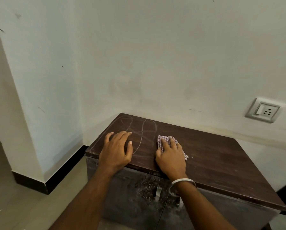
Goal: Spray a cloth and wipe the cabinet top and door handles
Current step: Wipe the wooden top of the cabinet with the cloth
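Note:
A low dark-brown cabinet stands in the room's corner; its dusty top (pixel 210 156) shows looping wipe streaks at the back left. My right hand (pixel 171 157) presses flat on a small pink-and-white checked cloth (pixel 163 141) lying on the top near the front edge, with cloth showing past the fingertips and at the little-finger side. My left hand (pixel 116 149) rests on the top to the left, fingers spread, nothing in it. Below the front edge a metal door handle (pixel 158 192) shows on the dusty doors; a second handle is mostly hidden behind my right wrist. No spray bottle is in view.
White walls close in behind and to the left of the cabinet, with a black skirting (pixel 62 171) along the floor. A wall socket (pixel 262 110) sits above the cabinet's right end. Beige floor tiles (pixel 14 205) lie to the left.

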Tool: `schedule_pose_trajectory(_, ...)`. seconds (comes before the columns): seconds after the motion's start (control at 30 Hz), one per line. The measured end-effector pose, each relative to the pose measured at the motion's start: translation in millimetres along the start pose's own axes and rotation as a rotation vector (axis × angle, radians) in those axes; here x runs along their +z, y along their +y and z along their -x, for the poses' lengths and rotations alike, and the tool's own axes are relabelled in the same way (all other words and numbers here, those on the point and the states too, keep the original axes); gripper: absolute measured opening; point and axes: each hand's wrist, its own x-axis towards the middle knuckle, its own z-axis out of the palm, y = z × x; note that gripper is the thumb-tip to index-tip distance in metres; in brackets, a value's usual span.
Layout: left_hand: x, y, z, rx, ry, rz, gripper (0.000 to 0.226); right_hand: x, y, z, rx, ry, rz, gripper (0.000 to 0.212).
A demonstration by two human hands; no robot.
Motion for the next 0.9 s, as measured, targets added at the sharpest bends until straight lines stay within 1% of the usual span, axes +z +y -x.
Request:
schedule_pose_trajectory(0.13, -1, -1, 0, 0.019, 0.004, 0.045, 0.043, -11, 24, 9, 0.091, 0.033, 0.022, 0.056)
schedule_pose_trajectory(0.27, -2, 1, -1, 0.009, -0.008, 0.053, 0.043, -11, 16, 15, 0.123, 0.024, 0.036, 0.056)
schedule_pose_trajectory(0.37, -3, 1, -1, 0.005, -0.009, 0.043, 0.043, -4, -6, 23, 0.096, 0.021, 0.016, 0.056)
schedule_pose_trajectory(0.5, -3, 1, -1, -0.005, -0.003, 0.052, 0.043, 5, -35, 34, 0.001, 0.016, -0.01, 0.056)
schedule_pose_trajectory(0.63, -3, -1, -2, -0.023, 0.009, 0.082, 0.043, 3, -30, 39, -0.036, -0.008, -0.038, 0.056)
schedule_pose_trajectory(0.77, -6, -11, -2, -0.019, 0.02, 0.062, 0.041, -5, -12, 44, 0.031, 0.023, -0.022, 0.056)
schedule_pose_trajectory(0.9, -9, -24, -1, -0.026, 0.027, 0.034, 0.04, -7, -16, 46, 0.093, -0.002, 0.001, 0.057)
